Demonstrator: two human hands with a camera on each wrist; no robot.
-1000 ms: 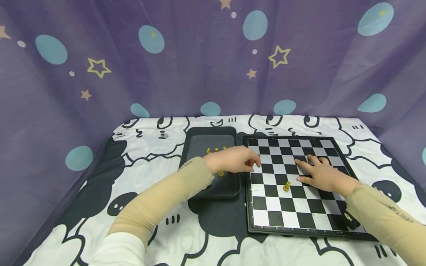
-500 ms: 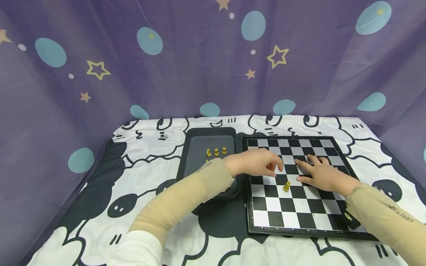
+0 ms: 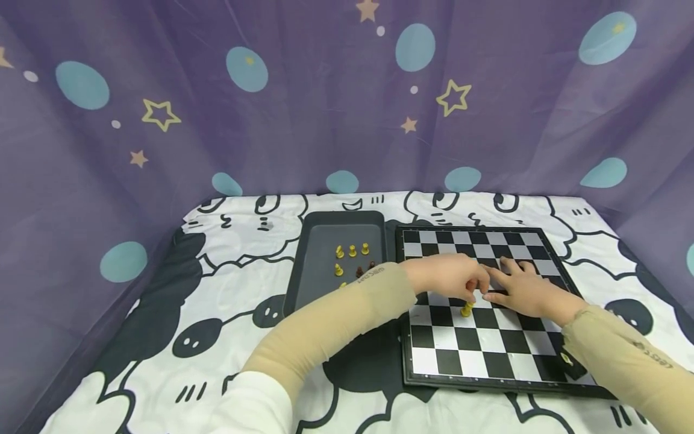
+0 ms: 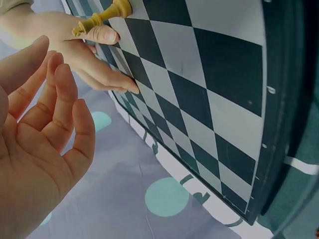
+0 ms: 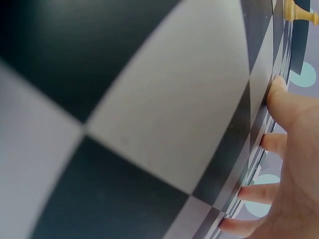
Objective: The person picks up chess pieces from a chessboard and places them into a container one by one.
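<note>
A gold chess piece (image 3: pixel 467 310) with a crowned top stands upright on the black-and-white chessboard (image 3: pixel 470 363). Just above it hovers my left hand (image 3: pixel 452 274), its fingers loosely bent. The left wrist view shows the left hand (image 4: pixel 37 134) with thumb and fingertips apart and nothing between them; the chess piece (image 4: pixel 99 19) appears beyond the fingertips. My right hand (image 3: pixel 526 292) rests on the board with its fingers spread. In the right wrist view, the right hand (image 5: pixel 299 139) touches the squares with its fingertips and holds nothing.
A dark grey tray (image 3: pixel 293 283) lies left of the board, partly hidden by the left forearm. Inside are several gold pieces (image 3: pixel 352 250) and dark red pieces (image 3: pixel 359 272). A small dark item (image 3: pixel 572 364) sits near the board's front right corner. A purple curtain (image 3: pixel 325 120) hangs behind.
My left hand has moved right from the board's left edge to above the gold chess piece, uncovering more pieces in the tray. The right hand keeps its place on the board.
</note>
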